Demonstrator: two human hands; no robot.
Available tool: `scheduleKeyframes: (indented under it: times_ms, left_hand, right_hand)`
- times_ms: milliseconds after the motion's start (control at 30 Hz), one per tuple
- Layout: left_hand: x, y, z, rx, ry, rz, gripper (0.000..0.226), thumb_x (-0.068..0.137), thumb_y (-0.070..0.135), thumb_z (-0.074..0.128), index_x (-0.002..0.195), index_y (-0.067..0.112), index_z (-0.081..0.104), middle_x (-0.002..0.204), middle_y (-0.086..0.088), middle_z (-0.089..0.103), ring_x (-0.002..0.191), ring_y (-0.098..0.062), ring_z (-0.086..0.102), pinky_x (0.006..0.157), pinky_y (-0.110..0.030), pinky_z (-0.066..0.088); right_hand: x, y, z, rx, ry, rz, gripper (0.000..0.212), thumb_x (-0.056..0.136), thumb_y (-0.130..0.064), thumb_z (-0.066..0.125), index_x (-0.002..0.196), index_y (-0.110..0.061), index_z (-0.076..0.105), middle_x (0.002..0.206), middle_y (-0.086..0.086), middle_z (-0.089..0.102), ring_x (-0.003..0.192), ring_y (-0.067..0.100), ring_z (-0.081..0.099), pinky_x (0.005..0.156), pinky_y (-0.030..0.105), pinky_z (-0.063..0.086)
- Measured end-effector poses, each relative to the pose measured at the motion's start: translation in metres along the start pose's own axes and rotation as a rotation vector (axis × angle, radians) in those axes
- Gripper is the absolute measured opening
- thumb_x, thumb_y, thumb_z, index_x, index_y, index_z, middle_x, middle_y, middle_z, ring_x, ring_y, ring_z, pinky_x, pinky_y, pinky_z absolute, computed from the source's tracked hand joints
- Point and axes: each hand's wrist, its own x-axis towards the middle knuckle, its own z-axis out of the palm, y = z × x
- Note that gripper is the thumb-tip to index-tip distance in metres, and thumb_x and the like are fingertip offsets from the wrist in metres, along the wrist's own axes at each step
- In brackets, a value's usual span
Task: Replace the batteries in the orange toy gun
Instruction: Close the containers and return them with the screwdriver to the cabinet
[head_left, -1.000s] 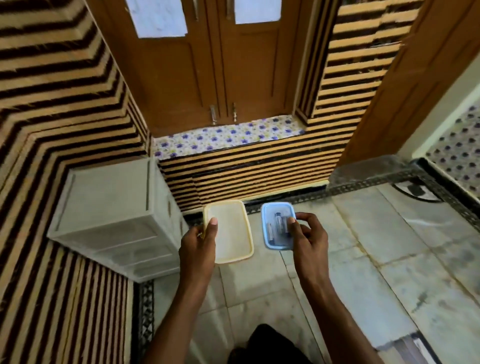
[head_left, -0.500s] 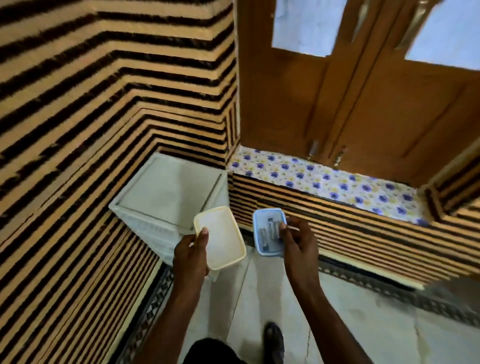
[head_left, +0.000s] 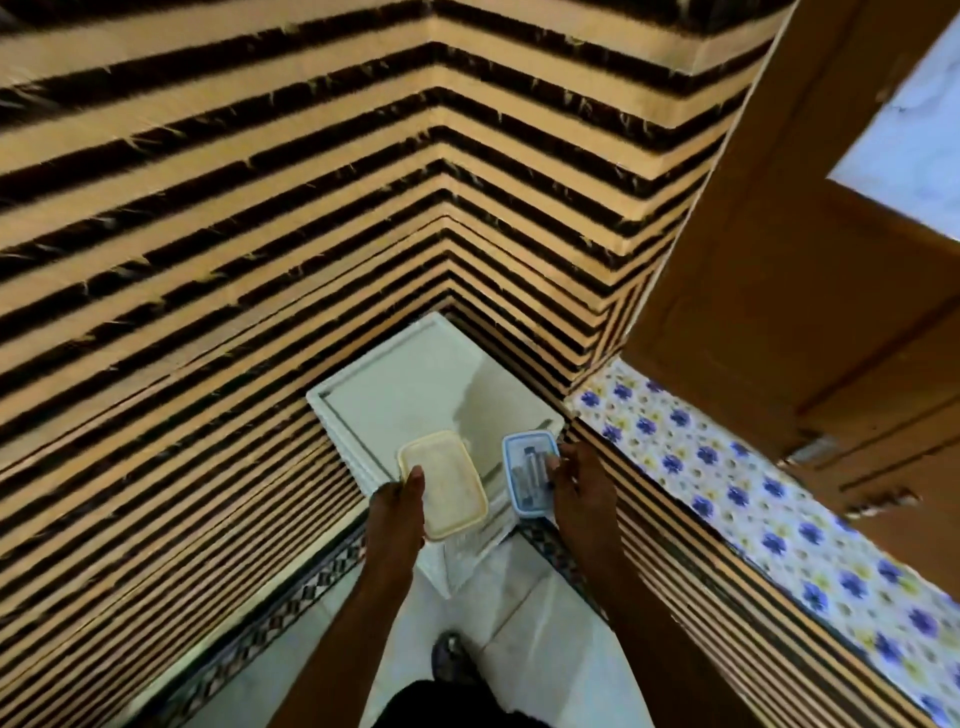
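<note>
The left hand (head_left: 397, 512) holds a yellow lid (head_left: 444, 483) by its near edge, thumb on top, at lower centre of the frame. The right hand (head_left: 579, 486) pinches the right rim of a small blue container (head_left: 527, 473) holding dark cylindrical batteries (head_left: 530, 462). Both hover above a white drawer unit (head_left: 415, 384) in the striped wall (head_left: 208, 208) corner; the orange toy gun is out of view.

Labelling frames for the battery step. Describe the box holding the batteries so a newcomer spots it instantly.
Start at the white drawer unit in the striped corner. Two containers are held above it; take the one in the right hand. This small blue box shows dark cylinders inside, unlike the larger cream-yellow container in the left hand.
</note>
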Motion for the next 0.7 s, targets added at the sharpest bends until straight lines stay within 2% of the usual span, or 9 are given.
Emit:
scheduleKeyframes:
  times_ms: [67, 133, 200, 300, 367, 433, 500, 600, 700]
  left_hand:
    - [0.02, 0.005, 0.011, 0.002, 0.028, -0.031, 0.036, 0.101, 0.035, 0.058, 0.08, 0.005, 0.06, 0.071, -0.012, 0.056, 0.065, -0.026, 0.057, 0.055, -0.029, 0.044]
    - [0.041, 0.011, 0.023, 0.013, 0.046, -0.03, 0.036, 0.101, 0.036, 0.057, 0.087, 0.003, 0.062, 0.076, -0.014, 0.061, 0.073, -0.028, 0.06, 0.059, -0.034, 0.049]
    - [0.061, 0.012, 0.037, 0.051, 0.073, -0.016, 0.045, 0.099, 0.043, 0.058, 0.087, 0.0, 0.065, 0.078, -0.019, 0.065, 0.075, -0.033, 0.064, 0.062, -0.039, 0.054]
    - [0.088, 0.008, 0.059, 0.062, 0.117, -0.075, 0.049, 0.095, 0.045, 0.062, 0.078, -0.001, 0.063, 0.069, -0.019, 0.059, 0.078, -0.042, 0.068, 0.061, -0.039, 0.047]
    - [0.104, 0.008, 0.073, 0.034, 0.167, -0.155, 0.047, 0.095, 0.042, 0.064, 0.084, -0.004, 0.064, 0.074, -0.028, 0.061, 0.082, -0.045, 0.068, 0.064, -0.038, 0.046]
    - [0.116, 0.009, 0.085, 0.035, 0.191, -0.203, 0.046, 0.096, 0.041, 0.063, 0.091, -0.005, 0.064, 0.074, -0.023, 0.06, 0.087, -0.046, 0.068, 0.065, -0.037, 0.047]
    - [0.131, 0.003, 0.093, 0.086, 0.215, -0.21, 0.046, 0.096, 0.042, 0.062, 0.092, -0.004, 0.063, 0.076, -0.019, 0.061, 0.089, -0.044, 0.068, 0.068, -0.04, 0.05]
    - [0.145, -0.015, 0.102, 0.106, 0.265, -0.22, 0.052, 0.094, 0.051, 0.061, 0.097, -0.001, 0.061, 0.09, -0.024, 0.068, 0.088, -0.041, 0.068, 0.075, -0.048, 0.057]
    - [0.136, 0.002, 0.104, 0.099, 0.336, -0.238, 0.042, 0.096, 0.042, 0.061, 0.103, 0.001, 0.058, 0.095, -0.017, 0.065, 0.092, -0.036, 0.065, 0.082, -0.049, 0.058]
  right_hand:
    - [0.027, -0.003, 0.01, -0.061, -0.022, -0.011, 0.014, 0.104, -0.014, 0.055, 0.111, -0.003, 0.06, 0.088, -0.002, 0.057, 0.074, 0.008, 0.056, 0.06, 0.009, 0.045]
    - [0.056, -0.003, 0.023, -0.077, -0.038, -0.005, 0.01, 0.103, -0.014, 0.056, 0.106, -0.004, 0.059, 0.088, 0.001, 0.058, 0.075, 0.012, 0.058, 0.052, 0.005, 0.042]
    - [0.084, 0.001, 0.037, -0.102, -0.074, 0.029, 0.006, 0.102, -0.015, 0.058, 0.099, -0.01, 0.056, 0.088, 0.005, 0.061, 0.079, 0.02, 0.061, 0.056, 0.011, 0.045]
    - [0.124, 0.01, 0.058, -0.214, -0.146, 0.065, 0.009, 0.101, -0.016, 0.06, 0.097, -0.011, 0.054, 0.093, 0.012, 0.066, 0.088, 0.03, 0.066, 0.072, 0.037, 0.054]
    - [0.149, 0.015, 0.072, -0.265, -0.197, 0.034, 0.01, 0.1, -0.013, 0.06, 0.094, -0.006, 0.056, 0.091, 0.013, 0.064, 0.088, 0.03, 0.066, 0.065, 0.034, 0.05]
    - [0.171, 0.018, 0.083, -0.282, -0.237, 0.029, 0.01, 0.1, -0.009, 0.058, 0.091, -0.004, 0.057, 0.087, 0.01, 0.059, 0.086, 0.028, 0.065, 0.054, 0.025, 0.039]
    - [0.194, 0.024, 0.097, -0.304, -0.275, 0.025, 0.008, 0.099, -0.007, 0.056, 0.094, -0.002, 0.059, 0.091, 0.012, 0.06, 0.091, 0.03, 0.066, 0.06, 0.024, 0.041]
    - [0.219, 0.032, 0.11, -0.336, -0.343, -0.032, 0.009, 0.096, -0.004, 0.058, 0.101, 0.003, 0.06, 0.099, 0.021, 0.064, 0.097, 0.033, 0.065, 0.075, 0.025, 0.04]
    - [0.238, 0.037, 0.121, -0.372, -0.406, -0.089, 0.014, 0.094, -0.002, 0.062, 0.105, 0.006, 0.06, 0.102, 0.025, 0.065, 0.102, 0.034, 0.065, 0.081, 0.027, 0.04]
